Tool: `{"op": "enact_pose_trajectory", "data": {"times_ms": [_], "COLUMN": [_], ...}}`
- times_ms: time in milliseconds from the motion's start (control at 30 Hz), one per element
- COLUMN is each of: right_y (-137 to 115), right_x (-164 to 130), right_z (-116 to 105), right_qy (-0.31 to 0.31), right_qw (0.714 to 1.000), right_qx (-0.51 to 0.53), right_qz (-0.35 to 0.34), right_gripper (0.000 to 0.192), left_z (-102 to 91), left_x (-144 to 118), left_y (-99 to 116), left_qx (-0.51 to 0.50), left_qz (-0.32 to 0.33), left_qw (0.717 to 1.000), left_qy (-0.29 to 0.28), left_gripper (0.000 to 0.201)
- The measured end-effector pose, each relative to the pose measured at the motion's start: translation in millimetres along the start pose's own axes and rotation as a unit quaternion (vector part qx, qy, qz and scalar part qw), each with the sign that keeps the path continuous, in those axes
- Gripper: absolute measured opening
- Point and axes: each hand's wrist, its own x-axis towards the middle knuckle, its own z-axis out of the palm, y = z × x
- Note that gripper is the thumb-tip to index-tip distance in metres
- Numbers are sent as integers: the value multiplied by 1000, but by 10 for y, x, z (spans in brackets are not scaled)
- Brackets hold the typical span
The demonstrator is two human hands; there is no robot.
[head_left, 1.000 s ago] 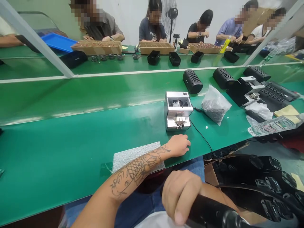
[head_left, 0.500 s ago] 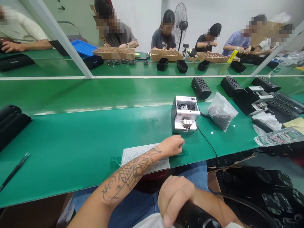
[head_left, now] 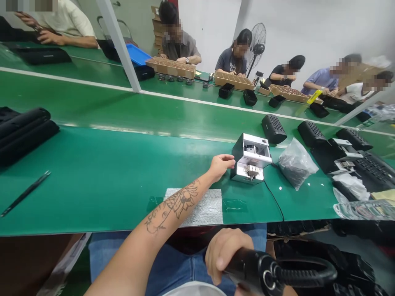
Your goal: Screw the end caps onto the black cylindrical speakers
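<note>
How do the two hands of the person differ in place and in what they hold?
The left hand reaches out over the green table, beside the silver machine, and holds nothing; the right hand is low by the lap, gripping a black tool. Both are bare.

Green bench [head_left: 101, 172], long, with a raised green belt [head_left: 92, 111] behind it. On the bench: foam pad [head_left: 202, 209] at the near edge; clear tape patches [head_left: 234, 204] just beside the pad; silver feeder box [head_left: 251, 158] with black cord [head_left: 273, 197] running to the near edge; clear bag [head_left: 296, 164] of small dark parts; black tweezers [head_left: 26, 192] at left; black cases [head_left: 23, 131] far left; second feeder [head_left: 342, 154] and plastic wraps [head_left: 354, 187] at right. On the belt: perforated black shells [head_left: 274, 128].
</note>
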Motion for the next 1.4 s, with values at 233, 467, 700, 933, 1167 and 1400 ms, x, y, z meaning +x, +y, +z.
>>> {"op": "enact_pose_trajectory", "data": {"times_ms": [233, 467, 700, 933, 1167, 1400], "right_y": [-52, -93, 4, -25, -9, -97], "right_x": [-12, 14, -101, -26, 18, 26], "right_z": [22, 41, 7, 5, 45, 19], "right_qy": [54, 81, 85, 75, 88, 79], "right_qw": [998, 994, 992, 994, 993, 990], "right_qx": [-21, -43, -61, -39, -36, -56], "right_qz": [24, 65, 64, 74, 71, 102], "right_gripper": [68, 50, 50, 59, 67, 61], "left_z": [134, 230, 211, 197, 227, 186], "left_x": [58, 141, 108, 55, 31, -27], "left_y": [-70, 17, 68, 56, 88, 214], "left_qx": [-79, -81, -82, -59, -14, 67], "left_qz": [-8, 34, 67, 93, 109, 113], "left_qw": [997, 996, 994, 993, 994, 991], "left_qy": [16, 3, -35, -37, -28, -22], "left_gripper": [32, 28, 30, 26, 20, 25]}}
